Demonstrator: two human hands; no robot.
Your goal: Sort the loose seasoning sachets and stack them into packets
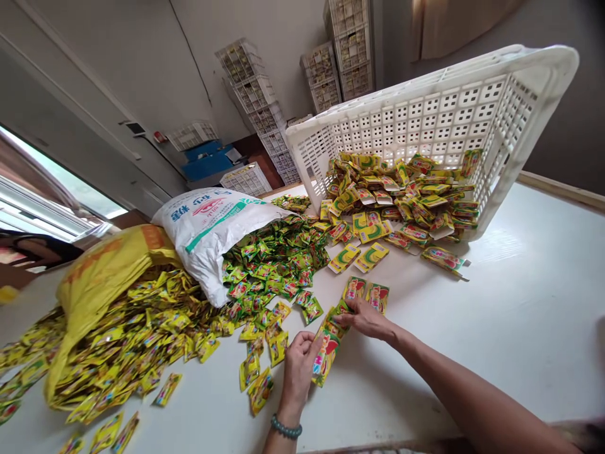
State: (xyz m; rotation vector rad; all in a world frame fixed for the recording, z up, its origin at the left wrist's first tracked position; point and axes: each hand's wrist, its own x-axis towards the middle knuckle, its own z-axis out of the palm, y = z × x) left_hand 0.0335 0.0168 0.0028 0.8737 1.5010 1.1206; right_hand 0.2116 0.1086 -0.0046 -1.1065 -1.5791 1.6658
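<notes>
Stacks of white crates [267, 110] stand along the wall beyond my white table [534, 302]. Near the table's front edge, my left hand [299, 366] grips a printed box [327, 358] along its side, thumb and fingers closed on it. My right hand [366, 320] pinches a green packet [340, 309] at the box's far end. Packets spill from a white sack [215, 221] and a yellow sack [106, 265] on my left; ahead, a tipped basket [416, 116] holds a heap of cartons [373, 227].
</notes>
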